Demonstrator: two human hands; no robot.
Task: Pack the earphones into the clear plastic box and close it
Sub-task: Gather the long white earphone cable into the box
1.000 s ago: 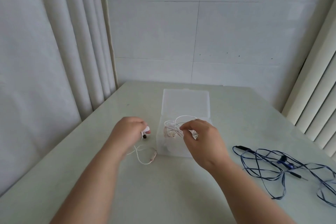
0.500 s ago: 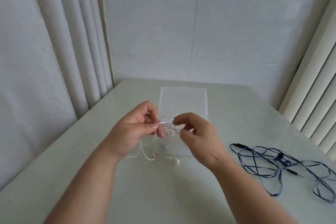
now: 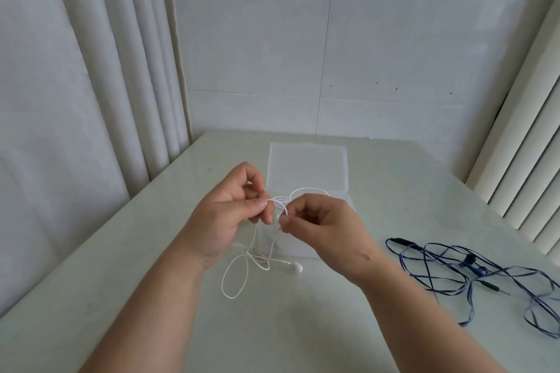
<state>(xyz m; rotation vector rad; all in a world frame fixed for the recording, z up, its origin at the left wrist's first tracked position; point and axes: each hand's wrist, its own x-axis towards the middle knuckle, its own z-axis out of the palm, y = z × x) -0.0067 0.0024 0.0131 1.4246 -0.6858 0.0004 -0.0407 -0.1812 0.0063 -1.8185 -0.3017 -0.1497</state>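
Head view, near to far. Below the hands, slack loops and one earbud of the white earphones (image 3: 239,275) lie on the desk (image 3: 121,251). Left hand (image 3: 225,215) and right hand (image 3: 324,227) each pinch the cord. Light and limp, it probably tangles; gather it by the coils. Beyond them sits the clear plastic box (image 3: 307,166), lid open. Blue earphones (image 3: 472,269) lie right.
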